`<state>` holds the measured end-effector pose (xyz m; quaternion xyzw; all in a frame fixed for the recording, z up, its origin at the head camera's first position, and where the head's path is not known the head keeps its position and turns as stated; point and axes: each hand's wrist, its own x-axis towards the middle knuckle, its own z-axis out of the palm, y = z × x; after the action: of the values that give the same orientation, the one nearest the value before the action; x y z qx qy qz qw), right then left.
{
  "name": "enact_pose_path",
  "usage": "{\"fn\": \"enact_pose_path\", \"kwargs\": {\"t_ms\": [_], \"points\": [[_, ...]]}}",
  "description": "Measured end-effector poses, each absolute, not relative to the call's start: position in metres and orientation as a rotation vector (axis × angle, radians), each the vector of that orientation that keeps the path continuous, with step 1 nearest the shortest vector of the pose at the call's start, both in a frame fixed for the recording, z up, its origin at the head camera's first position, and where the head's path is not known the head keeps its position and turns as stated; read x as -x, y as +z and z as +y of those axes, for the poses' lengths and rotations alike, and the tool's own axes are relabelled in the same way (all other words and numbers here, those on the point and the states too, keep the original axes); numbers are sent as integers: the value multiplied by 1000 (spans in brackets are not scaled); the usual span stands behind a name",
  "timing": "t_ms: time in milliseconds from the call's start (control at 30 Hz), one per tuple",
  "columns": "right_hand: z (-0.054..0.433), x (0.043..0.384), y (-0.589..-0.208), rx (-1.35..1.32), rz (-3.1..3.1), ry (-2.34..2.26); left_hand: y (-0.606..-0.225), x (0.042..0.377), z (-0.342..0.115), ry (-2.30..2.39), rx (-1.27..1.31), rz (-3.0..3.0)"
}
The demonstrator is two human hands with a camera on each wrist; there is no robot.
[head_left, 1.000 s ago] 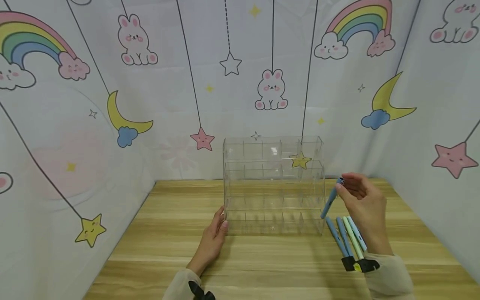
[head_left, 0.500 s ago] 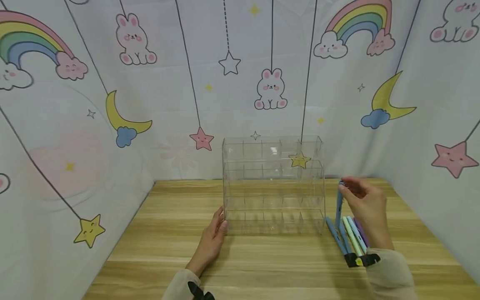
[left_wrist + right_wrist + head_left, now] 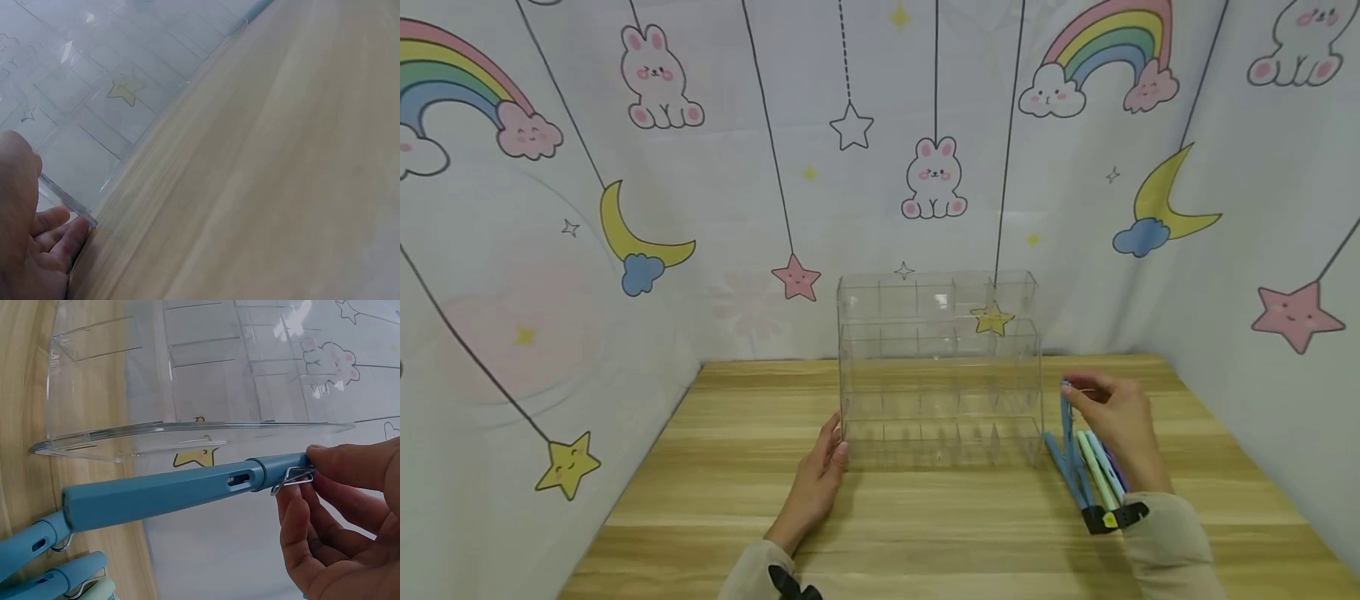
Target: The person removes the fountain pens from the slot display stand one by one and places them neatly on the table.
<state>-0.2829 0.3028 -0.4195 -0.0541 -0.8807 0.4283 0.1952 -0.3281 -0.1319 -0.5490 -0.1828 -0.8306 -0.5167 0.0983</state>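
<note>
A clear plastic organizer point(image 3: 938, 406) with several rows of compartments stands upright on the wooden table. My left hand point(image 3: 811, 485) grips its lower left side; in the left wrist view the thumb and fingertips lie either side of the panel edge point(image 3: 69, 200). To the right of the organizer, my right hand point(image 3: 1112, 421) pinches a blue pen point(image 3: 162, 490) by its wire-clip end, between thumb and fingers. That pen hangs nearly upright in the head view, its lower end overlapping the pens on the table.
Beside the organizer's right side lie blue pens point(image 3: 1060, 467), a pale green pen point(image 3: 1097, 469), a light blue pen point(image 3: 1107, 460) and a purple pen point(image 3: 1117, 472), partly hidden by the right hand and wrist strap. A patterned white curtain point(image 3: 737, 192) encloses the table's back and sides.
The held blue pen has swung from slanting to nearly upright, and the right hand has sunk a little. The purple pen has come into view. The left hand keeps its place; the head view shifts slightly.
</note>
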Motion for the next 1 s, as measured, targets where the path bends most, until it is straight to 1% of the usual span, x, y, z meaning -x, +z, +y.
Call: {"fn": "enact_pose_path", "kwargs": {"t_ms": [267,567,1000], "points": [[308,290,-434,76,-2662,1235,-549,328,-131,-1526,541,-2465],[311,295,-451,20,-2683,1399,-549,327,-132,-1535,530,-2460],[317,310,-471,-80,-2812,1330,-549,327,-133,-1550,527,-2463]]}}
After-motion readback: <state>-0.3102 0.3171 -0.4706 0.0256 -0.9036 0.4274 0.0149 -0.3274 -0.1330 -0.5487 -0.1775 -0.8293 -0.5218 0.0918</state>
